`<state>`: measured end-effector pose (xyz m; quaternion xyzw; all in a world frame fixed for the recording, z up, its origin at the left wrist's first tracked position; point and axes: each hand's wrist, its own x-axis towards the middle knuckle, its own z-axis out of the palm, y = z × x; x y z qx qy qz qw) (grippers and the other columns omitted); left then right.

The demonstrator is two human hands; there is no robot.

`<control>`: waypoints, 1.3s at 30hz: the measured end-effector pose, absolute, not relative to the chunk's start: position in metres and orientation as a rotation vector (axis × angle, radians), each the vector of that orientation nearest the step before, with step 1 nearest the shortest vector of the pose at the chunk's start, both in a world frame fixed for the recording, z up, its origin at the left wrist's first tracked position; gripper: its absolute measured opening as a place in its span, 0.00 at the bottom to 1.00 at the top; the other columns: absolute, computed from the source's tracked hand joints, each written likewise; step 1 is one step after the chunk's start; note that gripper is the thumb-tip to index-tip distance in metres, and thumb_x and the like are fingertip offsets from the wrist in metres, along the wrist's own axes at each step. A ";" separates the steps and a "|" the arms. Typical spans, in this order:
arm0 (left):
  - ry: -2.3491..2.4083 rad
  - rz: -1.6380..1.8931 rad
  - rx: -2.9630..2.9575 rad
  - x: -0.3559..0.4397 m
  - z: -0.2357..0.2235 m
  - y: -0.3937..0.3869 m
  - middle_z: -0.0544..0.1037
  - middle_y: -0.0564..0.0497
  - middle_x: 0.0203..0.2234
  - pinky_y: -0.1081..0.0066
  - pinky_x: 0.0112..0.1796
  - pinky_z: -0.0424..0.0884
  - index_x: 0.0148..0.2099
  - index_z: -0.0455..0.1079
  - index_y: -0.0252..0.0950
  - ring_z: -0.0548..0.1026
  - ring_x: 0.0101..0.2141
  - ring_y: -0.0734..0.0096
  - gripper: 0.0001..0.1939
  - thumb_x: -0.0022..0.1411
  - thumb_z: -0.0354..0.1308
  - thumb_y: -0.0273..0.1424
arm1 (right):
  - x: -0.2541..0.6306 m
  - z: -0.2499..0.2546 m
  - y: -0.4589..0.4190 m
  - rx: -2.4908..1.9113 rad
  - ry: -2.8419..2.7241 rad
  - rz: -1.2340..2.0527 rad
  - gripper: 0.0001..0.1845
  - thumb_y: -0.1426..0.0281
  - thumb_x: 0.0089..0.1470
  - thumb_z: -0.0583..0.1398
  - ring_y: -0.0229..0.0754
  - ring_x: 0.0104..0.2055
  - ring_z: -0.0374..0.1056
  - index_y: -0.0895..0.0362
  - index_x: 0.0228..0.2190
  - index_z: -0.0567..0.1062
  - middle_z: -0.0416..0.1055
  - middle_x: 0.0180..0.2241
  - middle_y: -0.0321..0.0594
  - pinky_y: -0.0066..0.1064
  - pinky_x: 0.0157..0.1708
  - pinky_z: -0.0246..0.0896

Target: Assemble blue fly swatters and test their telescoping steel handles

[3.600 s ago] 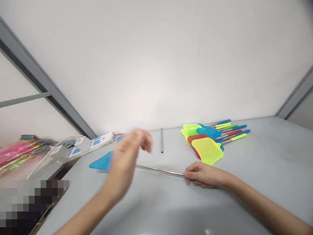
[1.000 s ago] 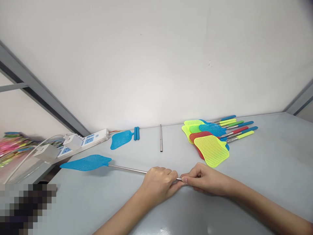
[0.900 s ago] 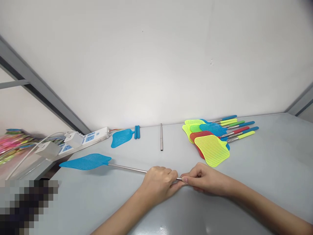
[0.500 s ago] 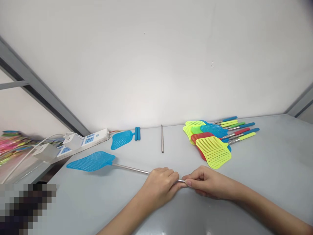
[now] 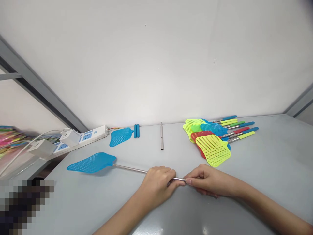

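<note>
A fly swatter [image 5: 94, 162] with a blue mesh head and a thin metal rod lies across the front of the grey table, its head to the left. My left hand [image 5: 160, 184] is wrapped round the rod near its right part. Just to the right, my right hand [image 5: 207, 181] pinches the rod's end between thumb and fingers; the tip itself is hidden. A short piece of bare metal rod shows between the two hands. Behind them a separate metal rod [image 5: 161, 136] lies on the table, pointing towards the wall.
A loose blue swatter head [image 5: 120, 137] lies beside two blue grips [image 5: 137, 131]. At right is a pile of coloured fly swatters [image 5: 213, 150] with metal rods and coloured handles. A white power strip [image 5: 89, 136] with plugs runs along the left edge.
My left hand has shifted slightly left along the rod, so a little more metal shows between my hands. My right hand keeps its pinch; the camera view has moved slightly.
</note>
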<state>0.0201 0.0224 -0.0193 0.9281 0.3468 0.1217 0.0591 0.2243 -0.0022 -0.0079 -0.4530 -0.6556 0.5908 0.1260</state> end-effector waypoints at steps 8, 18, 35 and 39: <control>1.049 0.316 2.795 0.022 -0.022 0.016 0.68 0.56 0.18 0.74 0.23 0.52 0.24 0.58 0.35 0.66 0.22 0.76 0.18 0.62 0.45 0.41 | 0.223 -0.007 -0.002 -1.334 -1.869 1.734 0.17 0.62 0.52 0.52 0.27 0.12 0.49 0.59 0.18 0.65 0.55 0.14 0.29 0.16 0.08 0.46; 1.089 0.251 2.767 0.023 -0.020 0.014 0.68 0.56 0.20 0.74 0.23 0.52 0.25 0.58 0.36 0.66 0.23 0.74 0.17 0.62 0.45 0.41 | 0.223 -0.007 -0.003 -1.297 -1.896 1.727 0.19 0.60 0.53 0.51 0.27 0.13 0.50 0.59 0.17 0.63 0.56 0.15 0.29 0.18 0.10 0.48; 1.060 0.270 2.767 0.023 -0.023 0.014 0.69 0.55 0.20 0.74 0.24 0.53 0.26 0.58 0.36 0.66 0.23 0.74 0.16 0.62 0.45 0.40 | 0.226 -0.008 -0.002 -1.297 -1.881 1.802 0.14 0.63 0.54 0.51 0.27 0.14 0.52 0.60 0.28 0.70 0.59 0.17 0.30 0.17 0.11 0.50; 1.055 0.279 2.774 0.023 -0.023 0.014 0.69 0.56 0.21 0.74 0.24 0.53 0.26 0.58 0.36 0.66 0.24 0.74 0.17 0.62 0.45 0.40 | 0.226 -0.009 -0.002 -1.295 -1.876 1.812 0.14 0.63 0.54 0.51 0.27 0.14 0.52 0.59 0.28 0.70 0.59 0.17 0.30 0.16 0.11 0.50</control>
